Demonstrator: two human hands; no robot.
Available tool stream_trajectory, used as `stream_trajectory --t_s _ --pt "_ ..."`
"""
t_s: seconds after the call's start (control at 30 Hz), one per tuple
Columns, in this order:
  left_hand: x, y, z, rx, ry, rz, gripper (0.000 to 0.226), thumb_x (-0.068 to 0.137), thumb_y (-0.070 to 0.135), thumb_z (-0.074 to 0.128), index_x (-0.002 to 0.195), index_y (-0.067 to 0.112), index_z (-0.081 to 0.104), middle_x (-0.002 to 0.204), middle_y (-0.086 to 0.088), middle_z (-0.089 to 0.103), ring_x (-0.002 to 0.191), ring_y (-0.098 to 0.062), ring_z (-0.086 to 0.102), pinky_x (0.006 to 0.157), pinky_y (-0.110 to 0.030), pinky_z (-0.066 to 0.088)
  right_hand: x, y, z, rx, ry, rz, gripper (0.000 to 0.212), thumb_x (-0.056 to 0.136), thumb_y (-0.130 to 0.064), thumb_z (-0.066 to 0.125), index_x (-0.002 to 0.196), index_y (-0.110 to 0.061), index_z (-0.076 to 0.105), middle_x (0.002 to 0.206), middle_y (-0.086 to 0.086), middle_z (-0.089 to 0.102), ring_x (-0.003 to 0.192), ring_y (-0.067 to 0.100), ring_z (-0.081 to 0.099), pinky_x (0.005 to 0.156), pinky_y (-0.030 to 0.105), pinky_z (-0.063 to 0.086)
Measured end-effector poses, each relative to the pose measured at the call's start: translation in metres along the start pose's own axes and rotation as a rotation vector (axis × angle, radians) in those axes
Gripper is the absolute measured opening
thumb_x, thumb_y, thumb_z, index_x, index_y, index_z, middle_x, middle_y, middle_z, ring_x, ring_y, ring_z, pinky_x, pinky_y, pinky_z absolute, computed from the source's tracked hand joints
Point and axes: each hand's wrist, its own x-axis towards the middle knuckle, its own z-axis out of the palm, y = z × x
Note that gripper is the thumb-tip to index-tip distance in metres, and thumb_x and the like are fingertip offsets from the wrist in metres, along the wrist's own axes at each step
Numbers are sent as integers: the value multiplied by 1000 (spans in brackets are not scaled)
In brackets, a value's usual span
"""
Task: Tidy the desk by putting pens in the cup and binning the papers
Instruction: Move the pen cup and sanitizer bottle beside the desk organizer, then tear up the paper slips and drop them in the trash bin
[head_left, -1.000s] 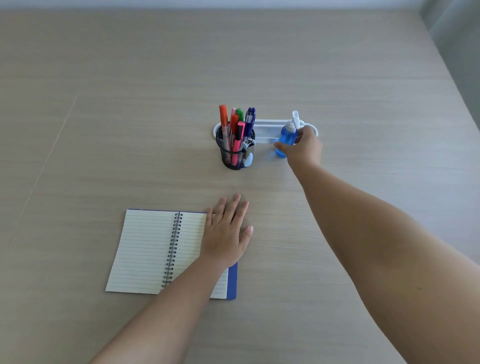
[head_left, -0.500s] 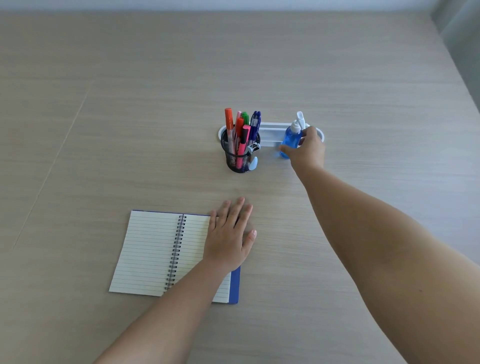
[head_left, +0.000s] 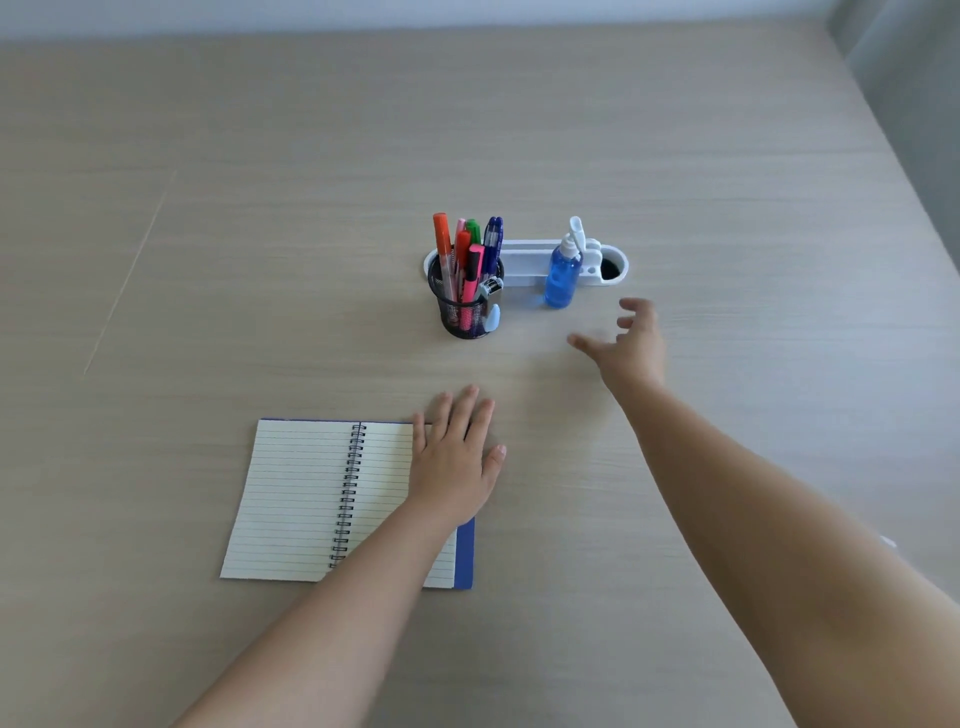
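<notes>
A black mesh cup (head_left: 464, 312) stands mid-desk, filled with several pens and markers (head_left: 470, 249). To its right a small blue spray bottle (head_left: 562, 275) stands upright on the desk. My right hand (head_left: 631, 345) hovers just in front and to the right of the bottle, fingers spread, holding nothing and slightly blurred. My left hand (head_left: 454, 457) lies flat, palm down, on the right page of an open spiral notebook (head_left: 306, 499) with lined pages and a blue cover. No loose paper or bin is in view.
A white oval cable tray (head_left: 524, 260) is set in the desk behind the cup and the bottle, with a dark hole at its right end. The desk's right edge (head_left: 893, 145) runs diagonally at the far right.
My right hand has let go of the blue spray bottle and drawn back towards me, fingers opening. The bottle stays standing. My left hand has not moved on the notebook.
</notes>
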Motion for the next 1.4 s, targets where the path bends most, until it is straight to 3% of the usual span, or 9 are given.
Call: stream_trajectory --t_s 0.2,0.4,0.7,0.8,0.87,0.97,1.13,1.3,1.4 --pt "-5 31 -10 -116 25 -18 61 99 45 31 154 28 12 164 6 6 150 -21 -5 118 -49 -6 -61 65 -39 -345 -56 -81 34 86 -34 66 117 -20 61 130 4 49 120 25 47 95 29 39" --pt "-20 88 -1 -93 -29 147 60 99 45 31 154 27 15 163 5 9 151 -22 -3 119 -48 -3 -122 111 -87 -464 -34 -139 29 88 -26 60 116 -21 65 136 8 47 126 30 41 108 37 34" --pt "-41 191 24 -33 -128 365 60 97 45 40 152 28 23 161 4 21 150 -22 6 119 -44 3 -148 161 -195 -465 160 -1 34 85 -18 60 119 -21 63 138 5 45 126 29 39 104 34 35" --pt "-48 223 30 14 -169 446 58 96 45 42 150 28 28 160 3 24 150 -23 7 120 -43 5 -153 183 -227 -404 196 92 37 85 -16 60 122 -20 60 134 4 47 123 26 42 89 28 37" --pt "-50 242 33 30 -211 490 56 96 43 43 149 29 30 159 3 23 150 -23 5 120 -42 3 -153 198 -242 -370 153 178 45 84 -21 65 127 -20 55 134 3 45 125 23 43 84 27 36" --pt "-45 267 34 52 -246 548 53 95 38 47 146 29 35 158 3 25 149 -24 8 119 -41 7 -152 212 -254 -412 26 184 56 80 -27 72 132 -22 52 136 2 42 127 23 41 95 30 39" --pt "-23 306 30 122 -301 687 56 90 18 51 144 31 40 150 5 36 140 -23 28 111 -37 26 -148 217 -270 -535 -125 96 49 86 -19 65 133 -28 54 140 -1 37 128 22 37 103 35 39" --pt "-6 349 29 71 -417 686 63 87 22 62 145 26 39 144 2 39 131 -22 42 99 -34 41 -148 219 -274 -664 -140 52 37 86 -21 66 121 -27 59 134 -1 40 120 24 42 94 38 46" --pt "-2 367 33 107 -520 696 77 78 26 76 145 21 38 143 1 36 129 -20 43 103 -34 41 -146 220 -273 -643 -141 47 38 86 -18 65 122 -25 56 127 3 43 114 26 46 86 35 46"
